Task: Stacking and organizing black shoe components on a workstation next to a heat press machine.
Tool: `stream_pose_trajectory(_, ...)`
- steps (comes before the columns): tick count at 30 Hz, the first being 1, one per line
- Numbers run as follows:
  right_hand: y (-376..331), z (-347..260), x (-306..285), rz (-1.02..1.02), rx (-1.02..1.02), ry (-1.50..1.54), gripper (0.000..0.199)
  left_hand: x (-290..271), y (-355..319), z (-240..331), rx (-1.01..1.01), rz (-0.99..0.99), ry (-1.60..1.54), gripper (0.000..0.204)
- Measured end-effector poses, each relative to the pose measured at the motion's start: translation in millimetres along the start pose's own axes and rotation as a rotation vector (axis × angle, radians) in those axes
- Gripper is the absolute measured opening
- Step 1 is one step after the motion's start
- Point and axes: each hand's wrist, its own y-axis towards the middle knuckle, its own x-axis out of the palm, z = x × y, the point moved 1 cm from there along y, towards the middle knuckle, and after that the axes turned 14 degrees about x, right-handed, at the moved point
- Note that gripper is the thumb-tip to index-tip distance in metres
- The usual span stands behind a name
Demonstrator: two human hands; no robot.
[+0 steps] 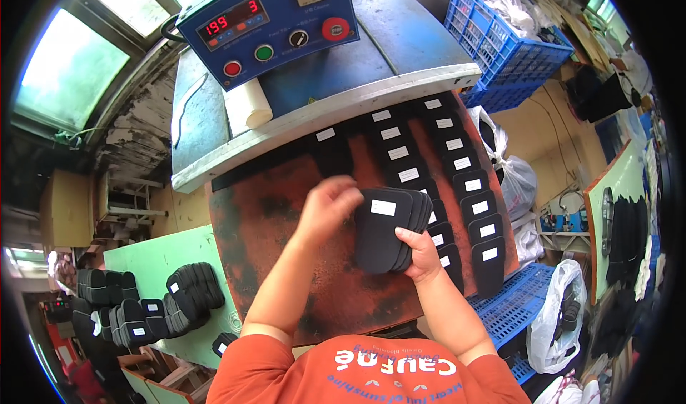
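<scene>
Stack: black insole pieces (pixel 389 227) were fanned together over the rust-red press plate (pixel 271 225), top piece bearing a white label.
Right hand (pixel 423 255): gripped the stack's lower right edge, fingers closed around it.
Left hand (pixel 327 205): curled fingers rested on the stack's upper left edge.
Rows: more labelled black pieces (pixel 468 186) lay on the plate, right of the stack.
Machine: blue control panel (pixel 271 22) stood behind the plate.

Blue control box (pixel 275 25) with red readouts and round buttons sits up top, blue crate (pixel 500 47) at upper right, white bags (pixel 557 318) by the floor, green board (pixel 168 254) on the left.
</scene>
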Motion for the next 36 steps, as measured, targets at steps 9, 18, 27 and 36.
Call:
stream_pose_trajectory(9, 1, -1, 6, -0.018, 0.071, 0.171, 0.038, -50, 43, -44, 0.162, 0.275, 0.533, 0.031)
stream_pose_trajectory(18, -2, -1, 14, -0.08, 0.012, 0.115, 0.047, -9, -8, -12, -0.014, 0.257, -0.203, 0.023)
stream_pose_trajectory(27, -16, 4, -7, -0.025, 0.059, 0.022, 0.045, 18, -40, 5, -0.022, 0.072, -0.069, 0.038)
stream_pose_trajectory(36, -33, -6, -6, -0.087, -0.039, -0.068, 0.062, -11, -50, -35, 0.069, 0.367, 0.094, 0.028)
